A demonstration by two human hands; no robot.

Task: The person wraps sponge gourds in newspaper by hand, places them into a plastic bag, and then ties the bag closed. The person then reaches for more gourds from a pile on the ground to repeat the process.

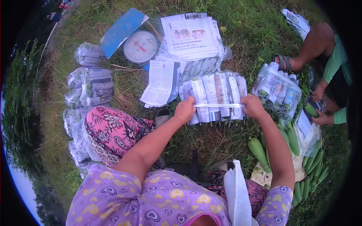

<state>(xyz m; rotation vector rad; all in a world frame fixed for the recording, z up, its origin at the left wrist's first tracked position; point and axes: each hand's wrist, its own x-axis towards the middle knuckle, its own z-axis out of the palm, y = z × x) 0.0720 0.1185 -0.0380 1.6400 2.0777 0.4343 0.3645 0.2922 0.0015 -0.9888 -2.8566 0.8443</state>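
In the head view a row of newspaper-wrapped bundles (215, 90) lies side by side on the grass in front of me. A clear plastic bag (218, 106) is around them, its edge drawn into a taut band across the rolls. My left hand (185, 109) is closed on the left end of that band. At the other end, my right hand (252, 106) grips the plastic in closed fingers. What the paper wraps is mostly hidden, with bits of green at the ends.
Stacked newspapers (192, 37), loose sheets (162, 83) and a dial scale (140, 47) with a blue board (123, 32) lie ahead. Packed bags (90, 86) line the left. Another bag (279, 88) and long green vegetables (258, 152) lie right, where another person's hand (322, 118) holds one.
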